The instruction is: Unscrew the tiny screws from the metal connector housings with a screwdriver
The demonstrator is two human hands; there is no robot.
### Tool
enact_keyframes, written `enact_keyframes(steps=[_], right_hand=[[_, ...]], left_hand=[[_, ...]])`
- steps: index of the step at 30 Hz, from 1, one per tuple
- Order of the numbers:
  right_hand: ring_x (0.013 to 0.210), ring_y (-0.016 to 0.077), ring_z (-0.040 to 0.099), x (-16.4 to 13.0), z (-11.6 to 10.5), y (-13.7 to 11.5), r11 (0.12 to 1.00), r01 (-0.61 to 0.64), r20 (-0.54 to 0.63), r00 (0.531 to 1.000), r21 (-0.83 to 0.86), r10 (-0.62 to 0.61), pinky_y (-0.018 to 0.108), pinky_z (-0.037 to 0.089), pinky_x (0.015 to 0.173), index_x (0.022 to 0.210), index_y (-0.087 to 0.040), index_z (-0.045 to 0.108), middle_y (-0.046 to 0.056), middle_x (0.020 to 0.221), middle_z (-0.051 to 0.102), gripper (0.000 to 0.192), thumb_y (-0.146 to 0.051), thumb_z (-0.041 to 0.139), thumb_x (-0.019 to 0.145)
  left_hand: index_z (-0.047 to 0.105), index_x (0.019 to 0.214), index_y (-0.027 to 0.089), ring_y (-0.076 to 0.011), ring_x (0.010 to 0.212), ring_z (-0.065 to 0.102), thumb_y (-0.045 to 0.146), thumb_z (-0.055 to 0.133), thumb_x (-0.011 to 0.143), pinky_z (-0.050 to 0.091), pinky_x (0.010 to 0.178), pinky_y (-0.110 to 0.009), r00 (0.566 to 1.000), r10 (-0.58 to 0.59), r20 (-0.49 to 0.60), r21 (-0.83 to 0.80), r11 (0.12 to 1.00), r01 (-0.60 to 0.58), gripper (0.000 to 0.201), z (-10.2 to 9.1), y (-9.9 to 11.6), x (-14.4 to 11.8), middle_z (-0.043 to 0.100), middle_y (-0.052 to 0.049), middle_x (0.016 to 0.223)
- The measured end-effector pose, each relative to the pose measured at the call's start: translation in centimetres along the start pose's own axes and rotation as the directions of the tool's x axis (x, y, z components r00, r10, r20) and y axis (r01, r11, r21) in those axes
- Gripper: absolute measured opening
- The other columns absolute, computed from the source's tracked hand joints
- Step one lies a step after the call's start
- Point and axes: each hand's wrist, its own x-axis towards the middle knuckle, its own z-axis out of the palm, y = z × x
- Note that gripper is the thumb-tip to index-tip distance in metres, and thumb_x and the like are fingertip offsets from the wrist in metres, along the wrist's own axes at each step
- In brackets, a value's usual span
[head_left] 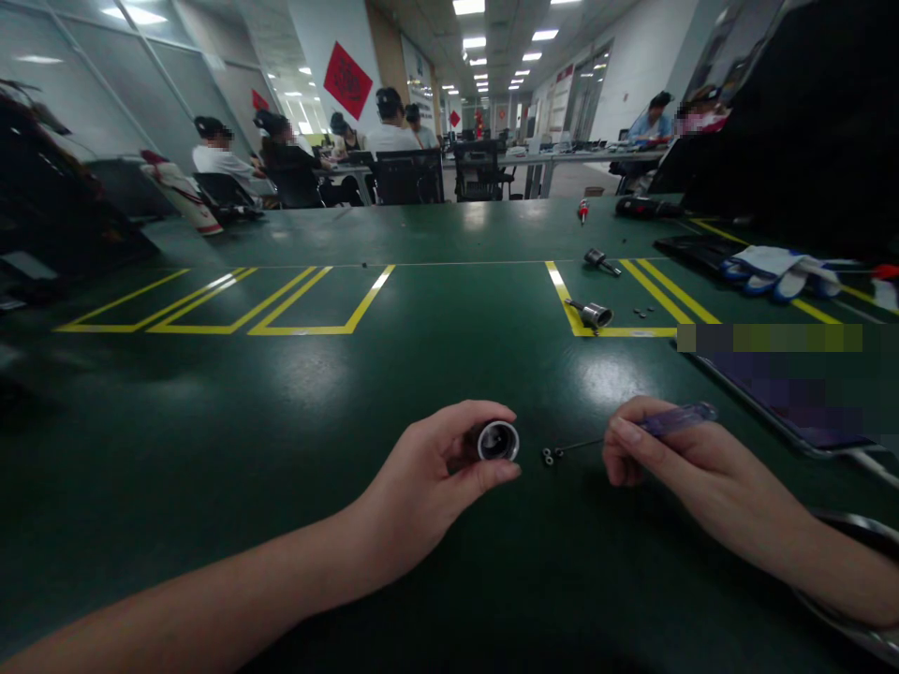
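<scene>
Two bare forearms, left hand (421,487) and right hand (674,459) (no sleeves, no gloves)

On the green desk (281,393) I see yellow tape lines (231,304) at ten o'clock. At one o'clock lie two metal fittings (594,314), one behind the other, with work gloves (773,270) and a phone (787,398) at two. People (295,154) sit at far tables at twelve o'clock.

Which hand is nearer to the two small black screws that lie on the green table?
Right. The right hand holds a screwdriver whose tip reaches the small black screws. The left hand, holding a metal cylinder, is farther, on their other side.
</scene>
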Motion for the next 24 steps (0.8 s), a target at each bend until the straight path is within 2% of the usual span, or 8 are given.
enact_keyframes(steps=[5, 11, 15, 19, 24], right_hand=[[0.058, 0.015, 0.055, -0.1, -0.4, -0.2, 0.996, -0.007, -0.047, 0.999, -0.092, 0.003, 0.027, 0.045, 0.052, 0.068, -0.021, 0.058, 0.001, 0.062, 0.058, 0.037, -0.049, 0.042, 0.087], [0.056, 0.0158, 0.057, -0.1, -0.5, 0.1, 0.993, -0.036, -0.073, 0.997, -0.116, 0.028, 0.028, 0.045, 0.05, 0.067, -0.021, 0.059, 0.002, 0.061, 0.059, 0.039, -0.052, 0.044, 0.085], [0.055, 0.0156, 0.057, -0.1, 0.0, 0.4, 0.998, -0.047, -0.131, 0.99, -0.031, 0.043, 0.027, 0.047, 0.049, 0.066, -0.02, 0.06, 0.003, 0.06, 0.06, 0.04, -0.054, 0.047, 0.082], [0.058, 0.0146, 0.057, -0.2, 0.6, 1.2, 0.995, -0.026, -0.179, 0.983, 0.097, 0.043, 0.026, 0.048, 0.052, 0.069, -0.02, 0.061, 0.002, 0.065, 0.06, 0.033, -0.047, 0.049, 0.084], [0.069, 0.0164, 0.058, -1.2, 0.9, 1.8, 0.966, 0.139, -0.286, 0.956, 0.217, -0.073, 0.028, 0.05, 0.06, 0.083, -0.025, 0.062, 0.002, 0.076, 0.06, 0.017, -0.034, 0.048, 0.088]], left_hand=[[0.057, 0.104, 0.021, -0.0172, 0.092, 0.062, 0.014, 0.065, 0.072, 0.051, 0.085, -0.033, 0.997, -0.039, -0.07, -0.041, 0.999, 0.036, 0.034, 0.5, -1.2, 0.3, 0.062, -0.003, 0.099], [0.054, 0.109, 0.021, -0.0178, 0.097, 0.062, 0.009, 0.064, 0.071, 0.051, 0.088, -0.034, 0.998, -0.039, -0.057, -0.113, 0.993, 0.032, 0.041, 0.7, -2.0, 0.8, 0.062, -0.005, 0.104], [0.054, 0.11, 0.02, -0.0188, 0.1, 0.061, 0.009, 0.064, 0.072, 0.051, 0.089, -0.035, 0.999, -0.029, -0.046, -0.122, 0.992, 0.024, 0.042, 0.7, -2.0, 0.9, 0.064, -0.005, 0.102], [0.055, 0.109, 0.019, -0.0188, 0.099, 0.062, 0.009, 0.065, 0.071, 0.051, 0.09, -0.035, 0.998, -0.028, -0.059, -0.121, 0.992, 0.021, 0.041, 0.5, -2.1, 1.0, 0.065, -0.005, 0.101], [0.054, 0.111, 0.018, -0.0186, 0.1, 0.062, 0.009, 0.065, 0.071, 0.05, 0.091, -0.035, 0.998, -0.021, -0.065, -0.105, 0.994, 0.014, 0.042, 0.4, -2.3, 1.2, 0.065, -0.006, 0.104]])
